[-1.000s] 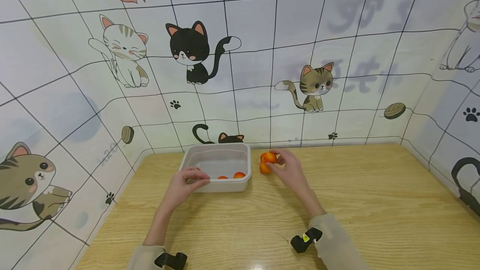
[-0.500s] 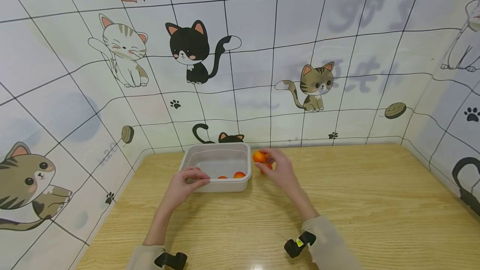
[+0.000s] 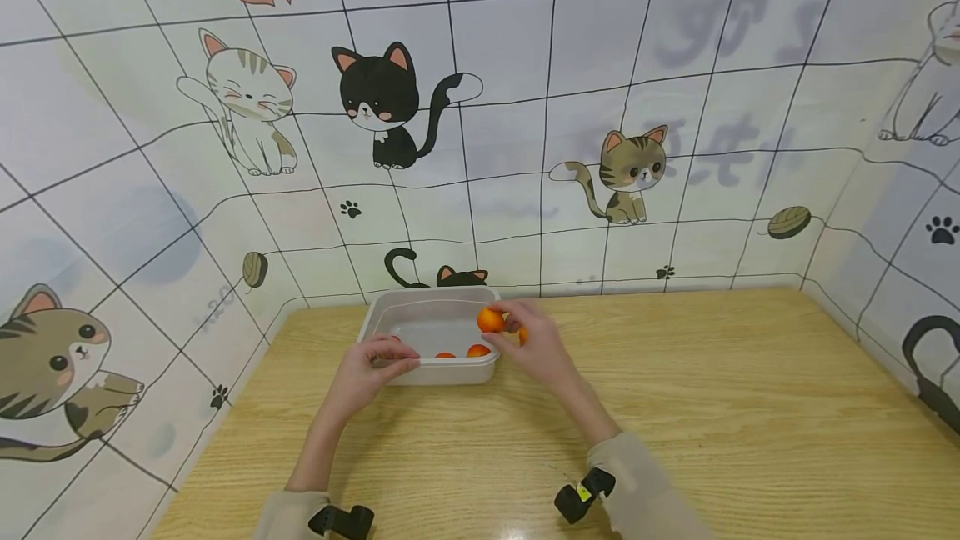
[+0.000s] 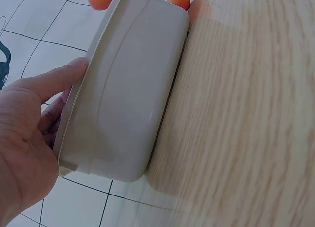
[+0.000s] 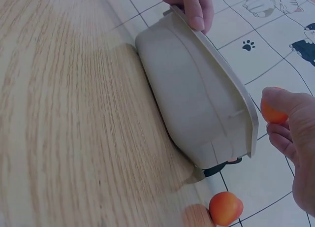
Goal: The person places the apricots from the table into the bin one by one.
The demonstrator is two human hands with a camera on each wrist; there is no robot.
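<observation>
A light grey plastic container (image 3: pixel 450 371) stands on the table with several orange-red round fruits (image 3: pixel 478 351) showing inside. My left hand (image 3: pixel 369 369) grips its near rim, thumb outside and fingers over the inner side, as the left wrist view (image 4: pixel 29 123) shows. Over the container's right rim, my right hand (image 3: pixel 536 344) pinches another orange-red fruit (image 3: pixel 491 320) between thumb and fingers. Behind that hand, more orange-red fruit (image 5: pixel 225 208) rests on the table to the right of the container; the right wrist view hints at a second piece behind it.
The wooden table (image 3: pixel 712 407) reaches back to a wall (image 3: pixel 510 148) printed with cats and grid lines. Side walls close in on left and right. A black wrist camera (image 3: pixel 585 494) sits on the right sleeve, and another one (image 3: pixel 341 521) on the left.
My right hand has lifted one fruit from the group on the table and carried it left to the container's right rim. The left hand and the container have stayed put.
</observation>
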